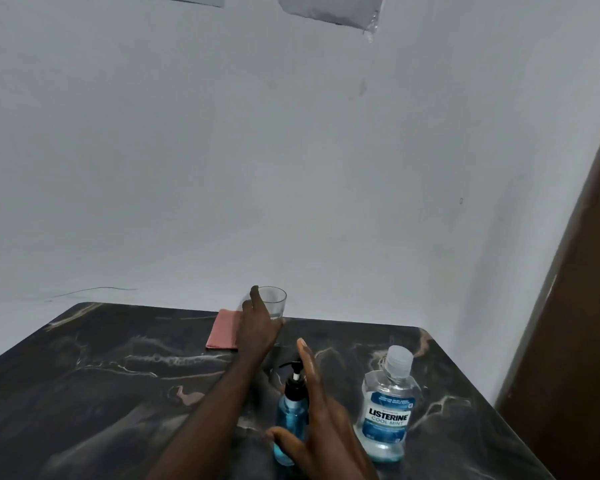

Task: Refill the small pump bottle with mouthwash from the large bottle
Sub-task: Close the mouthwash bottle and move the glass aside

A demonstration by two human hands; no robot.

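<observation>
The small pump bottle (291, 415) stands near the front of the dark marble table (101, 375). It holds blue liquid and has a black pump top. My right hand (326, 424) is right against it with the fingers stretched straight up along its right side and the thumb across its lower front. The large mouthwash bottle (387, 410) stands upright just to the right, capped, with pale blue liquid in its lower part. My left hand (257, 327) reaches to the table's far edge and is wrapped around a clear drinking glass (274, 301).
A folded pink cloth (222, 329) lies flat beside the glass at the far edge, against the pale wall. A brown wooden panel (575, 306) rises along the right side of the table.
</observation>
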